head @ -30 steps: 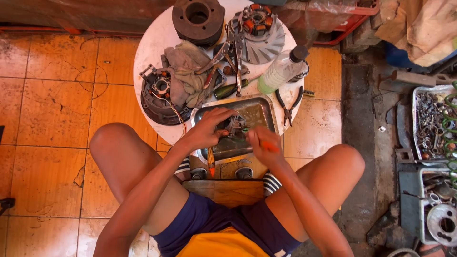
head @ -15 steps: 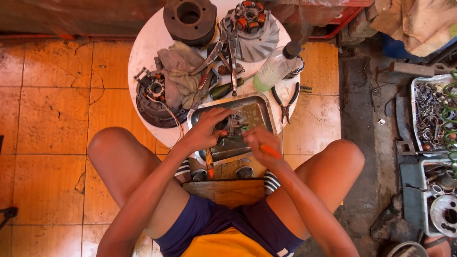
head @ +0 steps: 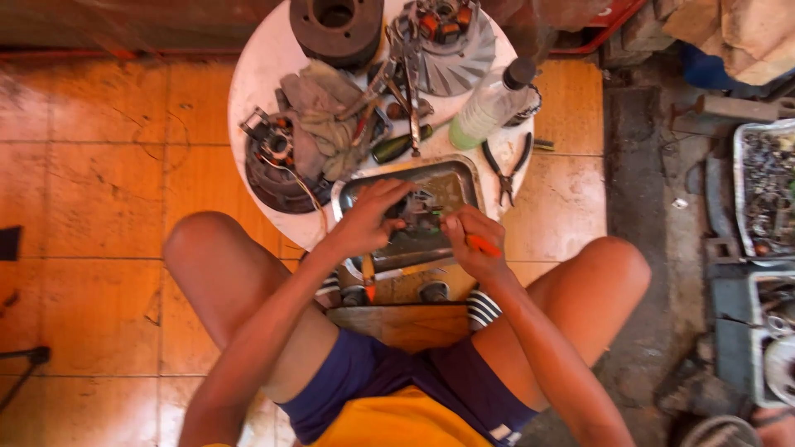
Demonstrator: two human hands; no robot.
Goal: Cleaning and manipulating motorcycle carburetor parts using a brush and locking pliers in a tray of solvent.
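Nearest to me, below both forearms, sits a brown wooden stool edge (head: 397, 319) between the knees, on the orange tiled floor (head: 91, 207).

Next comes the rectangular grey metal tray (head: 468, 178), resting on the near edge of the round white table (head: 257, 74). Both hands work inside it. The left hand (head: 368, 219) lies over the tray's left half, fingers spread and pressing down on a small dark metal part (head: 418, 207) in the tray. The right hand (head: 468, 240) is closed around an orange-handled tool (head: 482, 245), its tip directed at the same part. The two hands stand close together, just apart. The tray floor looks wet or oily; I cannot tell what else it contains.

Just right of the tray lie black-handled pliers (head: 507, 165). Beyond the tray, a clear plastic bottle with a dark cap (head: 489, 108) lies tilted, holding pale green liquid. To the left, a round dark stator plate with trailing wires (head: 277, 161) rests beside a crumpled grey rag (head: 323, 112).

At the far rim stand a heavy dark metal ring (head: 335, 25) and a grey finned fan wheel with copper coils (head: 451, 41).

On the floor at far right, a grey metal bin (head: 766, 190) holds assorted small metal parts.
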